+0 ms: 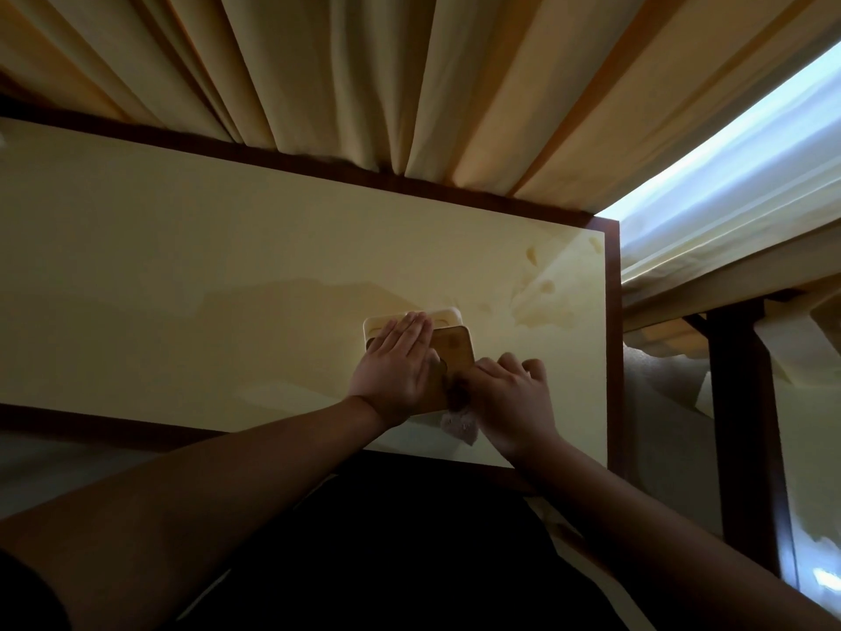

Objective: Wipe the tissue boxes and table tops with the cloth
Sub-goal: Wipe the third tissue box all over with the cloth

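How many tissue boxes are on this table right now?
1. The tissue box sits near the table's front right, under the left hand; the right hand holds the cloth beside it. No others visible.

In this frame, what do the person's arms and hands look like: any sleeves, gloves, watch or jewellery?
Both forearms are bare up to the frame's lower edge. The left hand and right hand wear no gloves, and no watch, bracelet or ring shows on the visible sides. A dark patch at the lower left corner may be a short sleeve; the dim light leaves that unclear.
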Action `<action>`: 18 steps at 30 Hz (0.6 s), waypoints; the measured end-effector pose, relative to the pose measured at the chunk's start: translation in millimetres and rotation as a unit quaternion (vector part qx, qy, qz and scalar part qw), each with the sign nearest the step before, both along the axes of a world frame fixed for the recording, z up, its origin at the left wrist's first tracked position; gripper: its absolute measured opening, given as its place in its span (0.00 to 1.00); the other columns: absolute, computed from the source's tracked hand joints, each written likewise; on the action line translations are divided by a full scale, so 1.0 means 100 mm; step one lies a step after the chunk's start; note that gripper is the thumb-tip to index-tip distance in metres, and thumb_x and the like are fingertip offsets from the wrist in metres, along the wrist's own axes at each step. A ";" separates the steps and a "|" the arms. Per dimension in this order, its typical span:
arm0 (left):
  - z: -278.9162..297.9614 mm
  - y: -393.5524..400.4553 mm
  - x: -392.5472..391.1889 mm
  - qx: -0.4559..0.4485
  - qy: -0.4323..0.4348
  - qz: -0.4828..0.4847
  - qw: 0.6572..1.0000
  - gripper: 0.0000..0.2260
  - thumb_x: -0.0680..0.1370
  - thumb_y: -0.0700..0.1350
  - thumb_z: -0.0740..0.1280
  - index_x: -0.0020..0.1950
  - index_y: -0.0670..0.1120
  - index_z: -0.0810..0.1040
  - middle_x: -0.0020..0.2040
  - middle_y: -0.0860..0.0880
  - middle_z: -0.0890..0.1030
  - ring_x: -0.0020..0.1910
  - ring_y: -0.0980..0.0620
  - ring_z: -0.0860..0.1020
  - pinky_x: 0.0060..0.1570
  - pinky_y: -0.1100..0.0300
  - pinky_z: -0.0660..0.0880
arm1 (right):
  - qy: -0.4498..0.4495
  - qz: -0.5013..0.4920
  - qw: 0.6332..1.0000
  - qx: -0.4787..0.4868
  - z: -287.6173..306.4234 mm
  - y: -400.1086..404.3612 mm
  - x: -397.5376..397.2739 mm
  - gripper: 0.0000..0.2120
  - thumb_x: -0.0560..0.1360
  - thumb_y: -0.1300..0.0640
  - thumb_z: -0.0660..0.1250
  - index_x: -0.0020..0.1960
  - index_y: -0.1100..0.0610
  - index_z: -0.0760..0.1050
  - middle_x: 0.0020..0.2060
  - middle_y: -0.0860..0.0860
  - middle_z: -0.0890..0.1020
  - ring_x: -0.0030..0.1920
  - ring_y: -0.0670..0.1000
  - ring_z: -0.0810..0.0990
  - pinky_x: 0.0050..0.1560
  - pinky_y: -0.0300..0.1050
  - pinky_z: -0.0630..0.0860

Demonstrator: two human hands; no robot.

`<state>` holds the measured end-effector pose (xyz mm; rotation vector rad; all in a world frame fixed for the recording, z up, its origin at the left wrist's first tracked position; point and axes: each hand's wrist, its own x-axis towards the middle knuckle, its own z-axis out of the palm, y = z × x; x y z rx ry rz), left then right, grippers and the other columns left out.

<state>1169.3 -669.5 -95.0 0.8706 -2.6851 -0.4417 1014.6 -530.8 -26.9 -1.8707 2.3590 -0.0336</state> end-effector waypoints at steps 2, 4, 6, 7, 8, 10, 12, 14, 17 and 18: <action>0.00 0.00 0.00 -0.003 -0.003 0.001 1.000 0.24 0.85 0.51 0.54 0.74 0.37 0.74 0.73 0.40 0.75 0.75 0.43 0.72 0.77 0.50 0.61 | 0.018 -0.010 1.000 0.007 0.01 -0.15 0.00 0.04 0.75 0.48 0.74 0.48 0.46 0.81 0.42 0.45 0.82 0.46 0.55 0.79 0.48 0.51 0.65; 0.00 0.00 0.01 -0.007 -0.003 -0.008 1.000 0.24 0.85 0.50 0.54 0.74 0.37 0.74 0.73 0.40 0.76 0.74 0.42 0.72 0.76 0.47 0.64 | 0.025 -0.015 0.999 0.013 0.01 -0.32 -0.04 0.04 0.77 0.46 0.71 0.50 0.45 0.82 0.46 0.45 0.84 0.49 0.55 0.79 0.50 0.52 0.66; 0.00 -0.01 0.01 -0.006 0.005 -0.012 1.000 0.24 0.85 0.50 0.54 0.73 0.37 0.74 0.72 0.39 0.76 0.74 0.41 0.73 0.75 0.45 0.66 | -0.006 -0.038 0.999 0.019 0.01 -0.48 -0.13 0.10 0.81 0.46 0.64 0.56 0.43 0.82 0.52 0.44 0.84 0.54 0.55 0.77 0.54 0.53 0.65; 0.00 -0.01 0.02 -0.003 0.010 -0.009 1.000 0.23 0.85 0.50 0.55 0.73 0.37 0.75 0.71 0.39 0.77 0.73 0.41 0.74 0.74 0.45 0.68 | -0.029 -0.054 0.998 0.029 0.03 -0.55 -0.16 0.13 0.82 0.46 0.61 0.58 0.43 0.82 0.54 0.43 0.84 0.57 0.55 0.77 0.55 0.54 0.65; 0.01 -0.01 0.01 -0.001 0.015 -0.005 1.000 0.23 0.85 0.50 0.55 0.72 0.37 0.76 0.71 0.40 0.78 0.72 0.41 0.75 0.73 0.44 0.69 | -0.047 -0.063 0.996 0.038 0.04 -0.60 -0.18 0.15 0.82 0.45 0.58 0.60 0.44 0.82 0.56 0.44 0.83 0.58 0.56 0.76 0.57 0.55 0.65; 0.02 -0.02 0.01 -0.001 0.017 -0.001 1.000 0.23 0.84 0.51 0.56 0.71 0.37 0.77 0.69 0.39 0.79 0.71 0.41 0.76 0.72 0.45 0.70 | -0.066 -0.070 0.994 0.051 0.06 -0.66 -0.18 0.16 0.82 0.45 0.56 0.62 0.46 0.79 0.59 0.46 0.82 0.61 0.57 0.75 0.59 0.56 0.66; 0.05 -0.02 0.02 0.003 0.007 -0.009 1.000 0.25 0.84 0.53 0.56 0.70 0.37 0.77 0.69 0.39 0.79 0.71 0.41 0.76 0.72 0.45 0.69 | -0.087 -0.088 0.991 0.056 0.06 -0.65 -0.17 0.14 0.84 0.46 0.59 0.67 0.47 0.75 0.63 0.47 0.79 0.64 0.56 0.73 0.61 0.57 0.67; 0.08 -0.02 0.02 0.010 -0.005 -0.018 1.000 0.26 0.84 0.54 0.55 0.71 0.37 0.76 0.70 0.39 0.78 0.71 0.40 0.75 0.73 0.45 0.67 | -0.102 -0.114 0.986 0.065 0.06 -0.64 -0.18 0.18 0.85 0.45 0.60 0.72 0.46 0.72 0.67 0.47 0.76 0.68 0.56 0.70 0.64 0.58 0.67; 0.09 -0.12 0.02 0.017 -0.029 -0.070 0.997 0.28 0.84 0.57 0.55 0.73 0.37 0.74 0.72 0.38 0.76 0.73 0.40 0.73 0.75 0.45 0.63 | -0.105 -0.130 0.984 0.063 0.06 -0.57 -0.17 0.17 0.86 0.45 0.58 0.70 0.46 0.77 0.69 0.48 0.73 0.69 0.55 0.68 0.63 0.57 0.68; 0.09 -0.18 0.00 0.016 -0.037 -0.103 0.994 0.29 0.84 0.58 0.55 0.74 0.37 0.73 0.72 0.38 0.76 0.73 0.39 0.73 0.75 0.46 0.63 | -0.108 -0.137 0.983 0.049 0.05 -0.51 -0.17 0.15 0.86 0.45 0.59 0.67 0.47 0.79 0.69 0.47 0.74 0.69 0.55 0.69 0.63 0.57 0.68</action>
